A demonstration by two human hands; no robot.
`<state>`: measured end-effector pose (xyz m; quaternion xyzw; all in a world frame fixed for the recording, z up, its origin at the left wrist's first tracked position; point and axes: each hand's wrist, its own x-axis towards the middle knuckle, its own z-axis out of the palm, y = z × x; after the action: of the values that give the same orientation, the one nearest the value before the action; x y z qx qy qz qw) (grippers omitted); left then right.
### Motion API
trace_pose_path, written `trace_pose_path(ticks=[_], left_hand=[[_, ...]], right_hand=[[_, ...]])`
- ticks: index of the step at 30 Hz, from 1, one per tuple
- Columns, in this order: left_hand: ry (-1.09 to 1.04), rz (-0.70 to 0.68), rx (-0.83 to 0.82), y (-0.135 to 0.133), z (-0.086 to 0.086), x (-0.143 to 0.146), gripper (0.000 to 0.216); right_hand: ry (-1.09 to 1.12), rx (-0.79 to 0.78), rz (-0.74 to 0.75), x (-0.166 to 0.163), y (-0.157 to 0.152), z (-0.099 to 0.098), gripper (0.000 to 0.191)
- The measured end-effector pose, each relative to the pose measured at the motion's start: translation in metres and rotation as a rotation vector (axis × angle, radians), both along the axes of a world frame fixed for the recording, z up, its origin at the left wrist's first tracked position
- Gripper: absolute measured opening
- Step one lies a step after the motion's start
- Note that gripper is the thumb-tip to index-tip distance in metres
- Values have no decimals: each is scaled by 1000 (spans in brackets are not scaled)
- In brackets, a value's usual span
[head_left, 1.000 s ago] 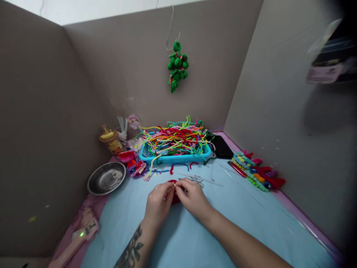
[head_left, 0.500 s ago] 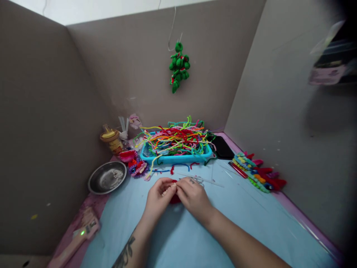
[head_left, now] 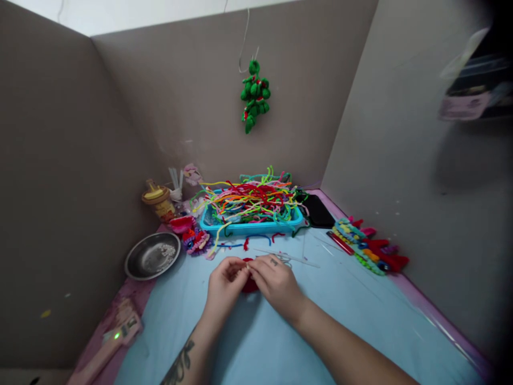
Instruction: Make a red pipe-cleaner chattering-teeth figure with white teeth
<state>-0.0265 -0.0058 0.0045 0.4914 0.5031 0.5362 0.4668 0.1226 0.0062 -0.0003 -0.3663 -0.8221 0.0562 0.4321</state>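
My left hand (head_left: pixel 224 286) and my right hand (head_left: pixel 274 283) meet over the light blue mat (head_left: pixel 256 342). Both are closed in a pinch on a small red fuzzy piece (head_left: pixel 249 283) that shows between them. Something tiny and pale sits at the fingertips; I cannot make it out. Just beyond the hands lie scissors and a thin clear stick (head_left: pixel 296 260).
A blue tray (head_left: pixel 252 227) heaped with coloured pipe cleaners stands behind. A steel bowl (head_left: pixel 152 255) with small white bits is at the left. Finished coloured pieces (head_left: pixel 371 251) lie at the right wall. A pink glue gun (head_left: pixel 108 347) lies front left. A green ornament (head_left: pixel 254 96) hangs above.
The hands stay together on the red piece; the fingers have shifted slightly, and the pale bits seen in the left fingers are now mostly hidden.
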Motion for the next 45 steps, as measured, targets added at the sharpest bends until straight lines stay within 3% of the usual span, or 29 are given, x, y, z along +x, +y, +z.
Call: trace_pose_path(ticks=[9,15,22,36,41,45], left_hand=[[6,16,-28,1,2,1,18],[-104,-19,-130,0,9,1,30],[-257,-46,-214,3,8,-4,34],[-19,-30,-131,0,11,1,18],[-80,-66,-150,0,9,-2,14],[-172,-129,-200,1,6,-6,20]], right_hand=[[-27,-8,-20,-3,0,-4,18],[-66,38,-28,0,2,-1,17],[139,-118,7,0,5,-4,18],[69,-117,37,-3,3,-6,17],[-21,-91,72,0,4,-1,17],[78,-204,94,-1,4,-1,16]])
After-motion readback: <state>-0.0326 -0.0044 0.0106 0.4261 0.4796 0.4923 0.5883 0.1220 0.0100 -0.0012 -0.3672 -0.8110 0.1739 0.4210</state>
